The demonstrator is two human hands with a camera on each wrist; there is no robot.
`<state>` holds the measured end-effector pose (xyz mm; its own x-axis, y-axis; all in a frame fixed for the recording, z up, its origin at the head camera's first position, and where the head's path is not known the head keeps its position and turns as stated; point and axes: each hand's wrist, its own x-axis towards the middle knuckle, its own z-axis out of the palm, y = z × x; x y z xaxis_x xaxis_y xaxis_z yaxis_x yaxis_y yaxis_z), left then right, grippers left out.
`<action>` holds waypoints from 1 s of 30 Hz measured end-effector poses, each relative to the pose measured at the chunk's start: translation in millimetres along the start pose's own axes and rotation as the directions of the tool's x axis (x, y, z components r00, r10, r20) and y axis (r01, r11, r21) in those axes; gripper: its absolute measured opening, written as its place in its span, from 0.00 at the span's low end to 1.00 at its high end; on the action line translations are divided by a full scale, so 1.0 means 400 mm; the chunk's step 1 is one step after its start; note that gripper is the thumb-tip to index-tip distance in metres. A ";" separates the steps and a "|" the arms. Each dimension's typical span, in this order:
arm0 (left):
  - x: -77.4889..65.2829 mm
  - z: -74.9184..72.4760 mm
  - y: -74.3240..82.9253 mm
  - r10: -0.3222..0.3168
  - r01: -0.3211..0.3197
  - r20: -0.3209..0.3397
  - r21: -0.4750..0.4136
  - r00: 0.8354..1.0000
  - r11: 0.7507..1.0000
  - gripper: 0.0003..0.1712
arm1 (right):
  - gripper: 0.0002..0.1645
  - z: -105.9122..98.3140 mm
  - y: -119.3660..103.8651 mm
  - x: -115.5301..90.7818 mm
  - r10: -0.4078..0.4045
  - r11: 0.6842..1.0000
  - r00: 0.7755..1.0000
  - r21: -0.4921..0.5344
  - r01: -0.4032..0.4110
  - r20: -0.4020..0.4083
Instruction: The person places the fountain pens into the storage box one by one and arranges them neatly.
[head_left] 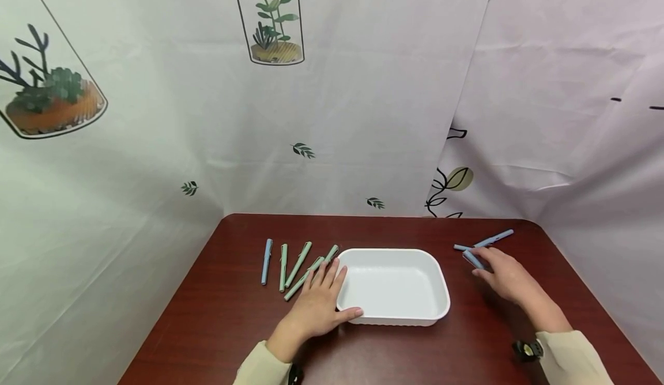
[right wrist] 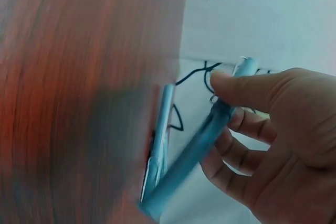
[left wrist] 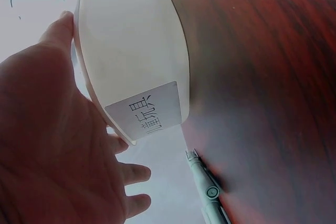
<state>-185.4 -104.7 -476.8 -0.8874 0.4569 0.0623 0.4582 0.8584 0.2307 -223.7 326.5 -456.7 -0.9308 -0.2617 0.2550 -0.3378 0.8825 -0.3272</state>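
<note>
A white rectangular tray (head_left: 396, 290) sits in the middle of the table. My left hand (head_left: 315, 309) rests with spread, straight fingers at its left end, the thumb along the near rim. In the left wrist view, the tray's outer wall (left wrist: 131, 35) bears a printed label (left wrist: 147, 115), beside my palm. To the right of the tray, my right hand (head_left: 510, 275) pinches a blue pen (right wrist: 184, 163) between thumb and fingers. Behind that hand lie two more blue pens, one slanting (head_left: 494, 238) and one partly covered (head_left: 460, 248).
Left of the tray, several green pens (head_left: 283, 267) lie spread out, some partly behind my left fingers. A blue pen (head_left: 267, 262) is at their far left. The dark red table (head_left: 207, 327) ends at a patterned white cloth (head_left: 363, 143) hanging behind it.
</note>
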 end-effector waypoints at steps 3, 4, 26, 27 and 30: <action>0.000 -0.003 0.000 -0.002 0.002 -0.001 -0.002 1.000 1.000 0.57 | 0.26 -0.007 -0.017 0.001 0.047 0.997 0.999 0.060 -0.049 0.025; 0.000 -0.004 0.000 -0.003 0.003 -0.002 -0.003 1.000 1.000 0.56 | 0.26 -0.008 -0.022 0.001 0.060 0.995 0.998 0.075 -0.062 0.030; 0.003 -0.007 0.002 -0.022 0.022 0.029 -0.013 0.999 1.000 0.57 | 0.42 0.015 -0.099 0.004 0.222 0.711 0.959 0.645 -0.281 0.175; 0.003 -0.007 0.002 -0.021 0.022 0.029 -0.015 0.999 1.000 0.57 | 0.41 0.016 -0.105 0.005 0.222 0.702 0.959 0.654 -0.282 0.175; 0.003 -0.008 0.002 -0.022 0.023 0.029 -0.021 0.999 1.000 0.57 | 0.42 0.021 -0.123 0.009 0.221 0.687 0.960 0.671 -0.279 0.173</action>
<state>-186.2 -104.2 -473.4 -0.8954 0.4443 0.0293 0.4368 0.8635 0.2522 -211.5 278.9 -447.4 -0.9922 -0.1240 0.0153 -0.0661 0.4168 -0.9066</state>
